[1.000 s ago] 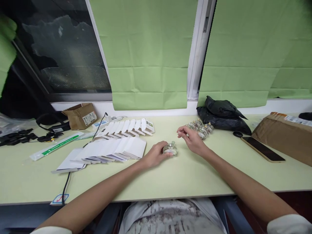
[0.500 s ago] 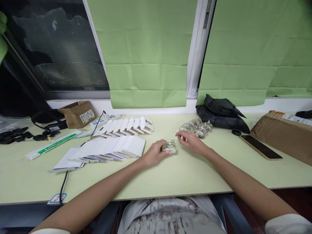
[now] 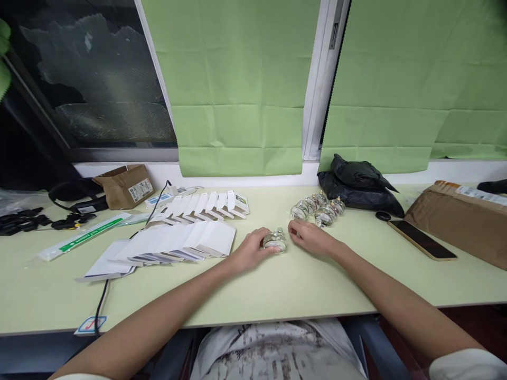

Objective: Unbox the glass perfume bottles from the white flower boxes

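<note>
My left hand (image 3: 250, 250) is wrapped round a small glass perfume bottle (image 3: 274, 241), keeping it low over the table in front of me. The bottle has a rounded clear body and a pale greenish top. Just to its right is my right hand (image 3: 311, 237), apart from the bottle, with curled fingers drawn together close to the tabletop. Whatever its fingertips may hold is hidden. Behind the right hand stand two short rows of similar bottles, a left row (image 3: 304, 206) and a right row (image 3: 329, 212).
Flat white cartons (image 3: 178, 240) lie fanned out at left, with a row of opened white boxes (image 3: 206, 205) behind them. A black plastic bag (image 3: 358, 192), a phone (image 3: 422, 240) and a brown package (image 3: 459, 221) lie at right. A cardboard box (image 3: 125, 187) stands at back left.
My right hand has lowered slightly and its fingers have curled together. My left hand stays on the perfume bottle in about the same place.
</note>
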Demonstrator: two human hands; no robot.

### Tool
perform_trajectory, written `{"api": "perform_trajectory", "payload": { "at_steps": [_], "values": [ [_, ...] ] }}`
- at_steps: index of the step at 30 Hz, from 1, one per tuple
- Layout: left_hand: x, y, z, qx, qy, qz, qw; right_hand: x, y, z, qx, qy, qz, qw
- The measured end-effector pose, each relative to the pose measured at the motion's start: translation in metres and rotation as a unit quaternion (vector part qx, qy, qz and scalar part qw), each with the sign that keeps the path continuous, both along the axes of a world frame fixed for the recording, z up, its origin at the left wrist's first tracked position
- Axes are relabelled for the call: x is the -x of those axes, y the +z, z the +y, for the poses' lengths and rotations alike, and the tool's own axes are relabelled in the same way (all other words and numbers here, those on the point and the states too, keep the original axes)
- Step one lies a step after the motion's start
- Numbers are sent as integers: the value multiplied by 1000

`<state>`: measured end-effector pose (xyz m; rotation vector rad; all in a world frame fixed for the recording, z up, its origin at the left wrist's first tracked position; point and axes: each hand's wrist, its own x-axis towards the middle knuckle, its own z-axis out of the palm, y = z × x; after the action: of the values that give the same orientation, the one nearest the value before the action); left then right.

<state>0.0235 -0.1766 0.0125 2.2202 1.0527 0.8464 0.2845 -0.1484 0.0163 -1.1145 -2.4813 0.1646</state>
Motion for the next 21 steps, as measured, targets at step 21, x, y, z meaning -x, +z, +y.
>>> {"api": "perform_trajectory", "payload": {
  "at_steps": [21],
  "values": [
    [-1, 2, -2, -1, 22, 22, 1000, 2, 1, -7, -4, -7, -12, 1000]
  ]
}}
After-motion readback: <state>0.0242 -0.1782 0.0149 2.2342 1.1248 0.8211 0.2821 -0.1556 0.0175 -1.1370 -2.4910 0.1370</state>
